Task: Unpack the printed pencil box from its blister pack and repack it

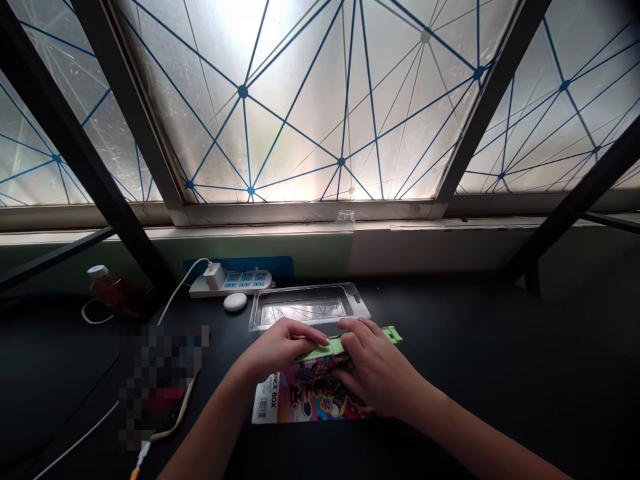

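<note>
My left hand (281, 347) and my right hand (375, 367) both grip a light green plastic pencil box (336, 347) from either side, and a green tab (393, 335) sticks out past my right hand. Beneath my hands, a colourful printed cardboard card (310, 397) lies flat on the black table, marked "PENCIL BOX" with a barcode at its left end. My hands hide part of the card. Just beyond my fingers lies an empty clear plastic blister tray (305, 308).
A white power strip (233, 283) with a charger sits behind a white oval object (235, 302). On the left are a brown bottle (113, 293), a pixelated blurred patch (160, 387) and white cables. A glass (345, 217) stands on the window sill.
</note>
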Demonstrator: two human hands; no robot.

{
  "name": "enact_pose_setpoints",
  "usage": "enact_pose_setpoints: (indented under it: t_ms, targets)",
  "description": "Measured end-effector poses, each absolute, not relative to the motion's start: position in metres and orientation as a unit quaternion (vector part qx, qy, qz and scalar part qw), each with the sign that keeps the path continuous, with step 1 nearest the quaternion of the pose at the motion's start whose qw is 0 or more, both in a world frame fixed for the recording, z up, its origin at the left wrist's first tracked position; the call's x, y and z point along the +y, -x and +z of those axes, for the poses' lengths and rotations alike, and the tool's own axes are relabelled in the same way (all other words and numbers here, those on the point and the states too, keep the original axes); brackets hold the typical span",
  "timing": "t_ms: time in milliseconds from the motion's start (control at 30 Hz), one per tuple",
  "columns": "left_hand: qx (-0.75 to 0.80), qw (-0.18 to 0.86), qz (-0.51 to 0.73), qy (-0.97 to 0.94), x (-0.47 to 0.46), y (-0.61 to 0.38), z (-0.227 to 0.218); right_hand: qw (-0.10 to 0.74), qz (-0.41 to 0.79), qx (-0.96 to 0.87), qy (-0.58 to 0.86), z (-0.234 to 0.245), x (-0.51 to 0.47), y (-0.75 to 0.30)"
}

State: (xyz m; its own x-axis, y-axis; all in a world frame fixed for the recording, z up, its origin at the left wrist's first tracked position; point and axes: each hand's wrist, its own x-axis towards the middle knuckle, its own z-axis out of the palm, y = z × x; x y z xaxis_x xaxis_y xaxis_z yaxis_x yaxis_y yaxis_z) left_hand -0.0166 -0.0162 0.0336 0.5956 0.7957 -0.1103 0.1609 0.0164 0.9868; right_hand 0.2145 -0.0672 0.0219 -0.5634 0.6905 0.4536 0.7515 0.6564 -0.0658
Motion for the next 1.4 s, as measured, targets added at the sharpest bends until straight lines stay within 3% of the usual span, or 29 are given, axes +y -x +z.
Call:
enact_pose_setpoints:
  t_ms: [467, 667, 833, 1033, 1267, 1400]
  targets:
    - [0.395, 0.524, 0.286, -0.699, -0.017, 0.018, 0.04, 0.228, -0.158, -0.907, 0.317, 0.019, -0.066, -0.221]
    - [0.373, 0.224, 0.38, -0.816, -0.016, 0.023, 0.032, 0.272, -0.203, -0.902, 0.266, 0.023, -0.073, -0.223]
    - [0.344, 0.142, 0.299, -0.879, -0.032, 0.03, 0.034, 0.263, -0.223, -0.903, 0.257, 0.024, -0.087, -0.224]
    - [0.36, 0.247, 0.189, -0.88, -0.045, 0.026, 0.037, 0.329, -0.187, -0.87, 0.316, 0.029, -0.094, -0.234]
    - [0.367, 0.372, 0.229, -0.821, -0.049, 0.042, 0.045, 0.343, -0.182, -0.864, 0.32, 0.035, -0.097, -0.237]
    - [0.35, 0.417, 0.175, -0.82, -0.054, 0.048, 0.054, 0.346, -0.098, -0.891, 0.277, 0.038, -0.105, -0.251]
